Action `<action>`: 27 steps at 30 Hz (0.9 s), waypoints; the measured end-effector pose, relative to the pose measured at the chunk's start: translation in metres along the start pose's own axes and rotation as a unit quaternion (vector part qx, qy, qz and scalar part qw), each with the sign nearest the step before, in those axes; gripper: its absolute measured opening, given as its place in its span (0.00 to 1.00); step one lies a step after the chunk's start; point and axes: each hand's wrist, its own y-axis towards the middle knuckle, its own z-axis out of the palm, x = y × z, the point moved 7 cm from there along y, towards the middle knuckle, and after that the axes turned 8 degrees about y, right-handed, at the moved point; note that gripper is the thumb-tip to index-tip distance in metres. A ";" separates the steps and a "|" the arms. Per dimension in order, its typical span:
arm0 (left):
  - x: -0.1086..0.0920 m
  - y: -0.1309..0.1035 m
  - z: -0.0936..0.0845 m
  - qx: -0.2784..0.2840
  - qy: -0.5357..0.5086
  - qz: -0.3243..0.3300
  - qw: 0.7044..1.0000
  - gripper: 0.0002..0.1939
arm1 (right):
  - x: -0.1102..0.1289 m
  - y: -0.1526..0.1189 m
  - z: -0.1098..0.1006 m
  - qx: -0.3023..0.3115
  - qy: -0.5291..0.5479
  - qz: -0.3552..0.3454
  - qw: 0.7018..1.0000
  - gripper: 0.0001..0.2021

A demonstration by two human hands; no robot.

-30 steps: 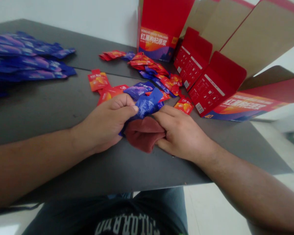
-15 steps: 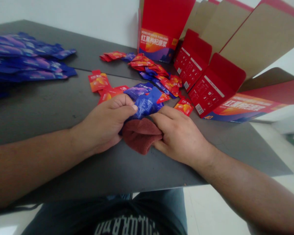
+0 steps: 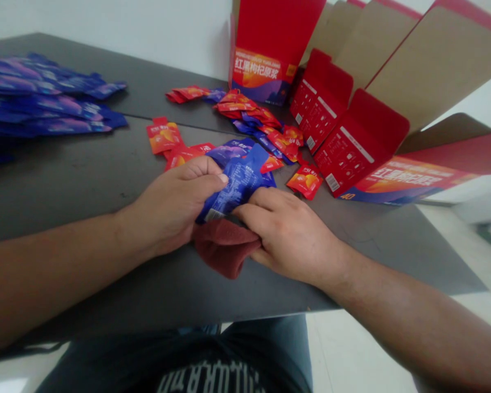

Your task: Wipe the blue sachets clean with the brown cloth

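Observation:
My left hand (image 3: 184,199) is closed on a blue sachet (image 3: 239,177) printed with pale text and a barcode, its thumb lying along the sachet's left edge. My right hand (image 3: 290,232) is closed on a folded brown cloth (image 3: 225,248), which hangs against the lower end of the sachet. Just beyond my hands, red and orange sachets (image 3: 163,136) lie with more blue ones (image 3: 235,147). A single red sachet (image 3: 305,181) rests beyond my right knuckles. My right fingertips are hidden by the cloth.
A stack of long blue packets (image 3: 45,101) lies at the left of the grey table (image 3: 159,295). Red printed boxes (image 3: 262,49) with raised flaps stand at the back and right, one carton (image 3: 413,177) lying nearest the right edge. Mixed sachets (image 3: 249,112) are heaped before them.
My right hand and the cloth have moved down and slightly left along the blue sachet, so more of its printed face and barcode shows. My left hand has hardly moved.

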 end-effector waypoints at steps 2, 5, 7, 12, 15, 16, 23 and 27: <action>-0.001 0.000 -0.001 -0.008 -0.002 -0.005 1.000 0.09 | 0.003 -0.001 0.002 0.014 0.008 -0.020 1.000 0.11; -0.001 0.001 0.000 0.001 -0.009 -0.007 1.000 0.09 | -0.002 -0.002 -0.003 0.008 0.018 -0.013 1.000 0.11; -0.001 0.002 0.001 0.018 -0.022 0.003 1.000 0.10 | -0.013 -0.002 -0.011 -0.019 0.006 0.015 1.000 0.09; 0.004 0.003 0.002 0.029 -0.028 0.005 0.999 0.10 | -0.042 -0.006 -0.035 -0.123 -0.023 0.082 0.989 0.09; 0.009 0.006 0.000 0.023 -0.023 0.007 0.999 0.09 | -0.044 -0.005 -0.031 -0.114 -0.005 0.080 0.990 0.09; 0.009 0.007 0.000 0.024 -0.024 0.010 0.999 0.09 | -0.042 -0.004 -0.027 -0.095 0.004 0.071 0.993 0.08; 0.004 0.005 0.000 0.035 -0.005 0.014 0.999 0.09 | -0.045 -0.003 -0.025 -0.087 0.018 0.079 0.993 0.08; 0.003 -0.001 0.000 0.037 0.034 0.007 0.999 0.09 | -0.060 -0.006 -0.037 -0.151 0.012 0.115 0.982 0.10</action>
